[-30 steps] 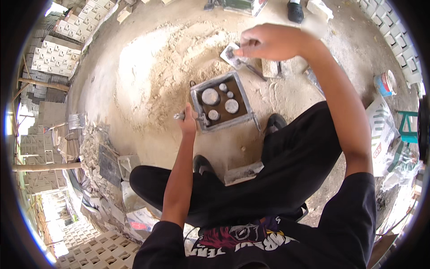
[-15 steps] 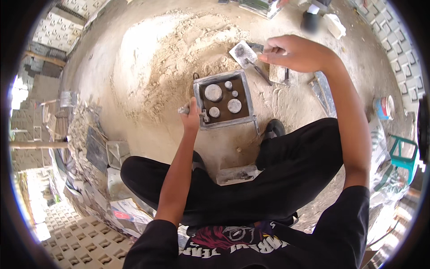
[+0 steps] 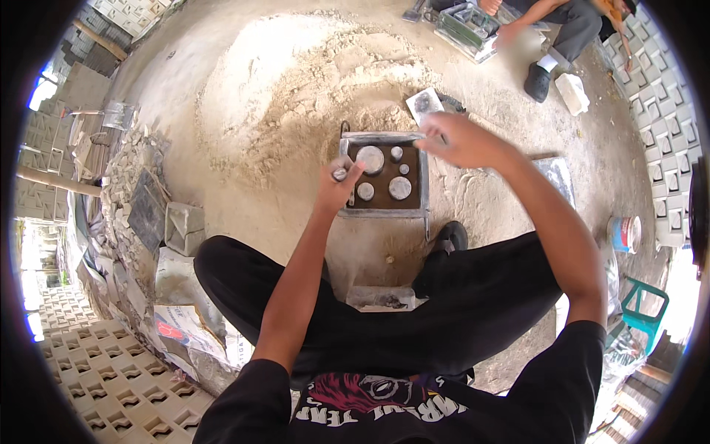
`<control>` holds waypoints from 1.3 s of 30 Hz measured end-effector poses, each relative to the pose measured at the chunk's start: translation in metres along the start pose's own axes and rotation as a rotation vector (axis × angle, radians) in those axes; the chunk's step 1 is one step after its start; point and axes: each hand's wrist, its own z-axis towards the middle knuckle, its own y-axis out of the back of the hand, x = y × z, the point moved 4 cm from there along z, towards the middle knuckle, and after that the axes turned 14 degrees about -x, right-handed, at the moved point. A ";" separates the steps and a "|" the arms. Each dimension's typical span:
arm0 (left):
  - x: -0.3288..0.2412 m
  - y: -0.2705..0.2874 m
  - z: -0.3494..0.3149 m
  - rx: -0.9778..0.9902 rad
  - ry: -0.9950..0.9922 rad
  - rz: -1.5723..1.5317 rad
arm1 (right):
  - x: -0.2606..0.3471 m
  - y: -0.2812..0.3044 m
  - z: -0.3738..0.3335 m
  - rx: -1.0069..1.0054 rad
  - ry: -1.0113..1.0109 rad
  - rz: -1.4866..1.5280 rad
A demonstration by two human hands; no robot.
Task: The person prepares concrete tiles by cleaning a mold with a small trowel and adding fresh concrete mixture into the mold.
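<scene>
At twelve o'clock from us lies the box. At its nine, our left hand curls round a grey handle; at two, we cannot tell our blurred right hand's grip. We should work lightly, sparing the pale discs.

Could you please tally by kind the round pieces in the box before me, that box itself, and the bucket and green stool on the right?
Round pieces: 5
Box: 1
Bucket: 1
Green stool: 1
Total: 8
</scene>
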 end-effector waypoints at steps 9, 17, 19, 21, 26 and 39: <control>-0.031 0.017 0.040 0.096 -0.175 0.137 | 0.052 -0.175 0.032 -0.246 0.217 0.359; -0.088 0.056 0.091 0.296 -0.004 0.629 | 0.052 -0.213 0.063 -0.823 -0.404 0.707; -0.119 0.057 0.092 0.376 -0.028 0.892 | 0.070 -0.196 0.049 -0.976 -0.416 0.911; -0.131 0.053 0.097 0.421 -0.177 0.903 | 0.066 -0.199 0.047 -0.907 -0.407 0.963; -0.146 0.042 0.072 0.621 -0.247 1.101 | 0.049 -0.217 0.052 -0.789 -0.416 0.892; -0.113 0.092 0.089 0.680 -0.110 1.145 | 0.057 -0.221 0.045 -0.804 -0.481 1.201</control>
